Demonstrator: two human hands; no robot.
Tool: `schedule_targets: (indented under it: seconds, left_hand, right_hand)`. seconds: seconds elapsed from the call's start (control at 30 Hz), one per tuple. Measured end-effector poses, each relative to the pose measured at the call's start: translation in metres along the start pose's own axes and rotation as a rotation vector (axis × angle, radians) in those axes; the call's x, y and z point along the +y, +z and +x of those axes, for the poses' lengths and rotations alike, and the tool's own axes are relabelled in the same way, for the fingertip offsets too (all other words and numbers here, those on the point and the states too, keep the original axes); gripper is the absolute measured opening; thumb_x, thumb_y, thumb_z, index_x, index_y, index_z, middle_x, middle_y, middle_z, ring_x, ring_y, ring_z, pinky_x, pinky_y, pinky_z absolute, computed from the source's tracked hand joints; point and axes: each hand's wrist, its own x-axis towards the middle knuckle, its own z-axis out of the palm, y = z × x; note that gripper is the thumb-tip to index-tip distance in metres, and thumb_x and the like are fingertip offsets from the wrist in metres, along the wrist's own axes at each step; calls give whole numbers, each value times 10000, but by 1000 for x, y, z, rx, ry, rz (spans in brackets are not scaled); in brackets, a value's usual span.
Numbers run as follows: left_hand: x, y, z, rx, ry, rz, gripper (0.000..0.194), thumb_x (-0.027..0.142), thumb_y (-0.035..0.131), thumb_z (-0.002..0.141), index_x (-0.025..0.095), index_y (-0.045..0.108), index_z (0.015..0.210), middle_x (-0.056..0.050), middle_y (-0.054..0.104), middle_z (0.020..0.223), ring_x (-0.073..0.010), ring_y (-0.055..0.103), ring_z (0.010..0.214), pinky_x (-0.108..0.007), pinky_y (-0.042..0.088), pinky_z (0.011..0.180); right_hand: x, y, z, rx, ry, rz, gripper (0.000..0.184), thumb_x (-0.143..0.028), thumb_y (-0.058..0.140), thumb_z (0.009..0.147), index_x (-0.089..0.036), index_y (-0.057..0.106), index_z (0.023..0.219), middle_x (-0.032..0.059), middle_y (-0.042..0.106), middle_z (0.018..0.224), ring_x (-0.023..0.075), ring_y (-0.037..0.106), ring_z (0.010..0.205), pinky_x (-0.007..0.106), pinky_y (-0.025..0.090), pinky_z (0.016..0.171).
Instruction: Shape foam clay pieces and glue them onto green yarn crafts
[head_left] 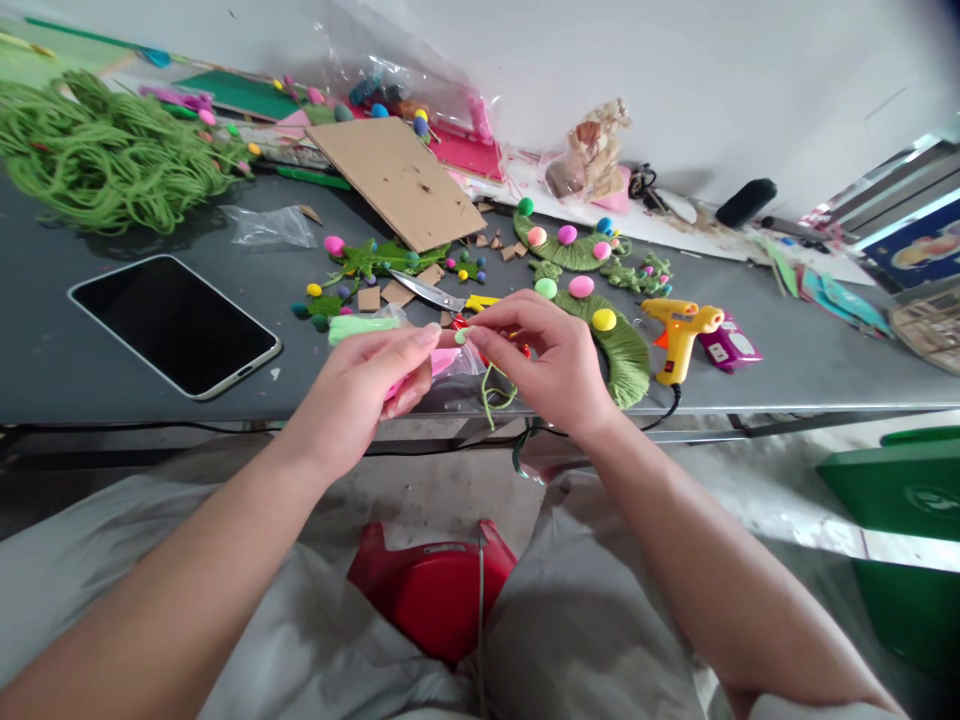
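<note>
A small pale green bit of what looks like soft clay is at the meeting fingertips of both hands, above the table's front edge. My left hand is closed, its fingers curled and its index fingertip against the bit. My right hand pinches it from the other side. Behind the left fingers, bright pink material in clear plastic shows partly; whether the left hand touches it is hidden. Just beyond lie a pale green clay pack and scissors with yellow handles. A green yarn-wrapped arc with coloured balls lies beside my right hand.
A phone lies at left, below a heap of green yarn. Cardboard leans at the back. At right, a yellow glue gun stands by a purple pack, its cord hanging over the edge. A red stool is underneath.
</note>
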Motion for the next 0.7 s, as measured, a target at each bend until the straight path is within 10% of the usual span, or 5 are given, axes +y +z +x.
schedule_targets:
  seconds: [0.37,0.7]
  left_hand:
    - [-1,3,-2,46,-53,75,244,477,809,900,261,838,1008,56,402,551,-99,298,527,-259,216,495]
    - [-5,2,2,112,-115,100,242,467,856,844,229,811,849,39,453,600,-86,306,539,-245,181,487]
  right_hand:
    - [1,3,-1,-74,-35,1,86,-252,777,964,-200,829,1008,38,786,990,157,729,897,291,585,768]
    - [-2,4,-5,-114,-166,-73,97,-167,728,983,-204,810,946,49,767,978,164,734,918,320,613,862]
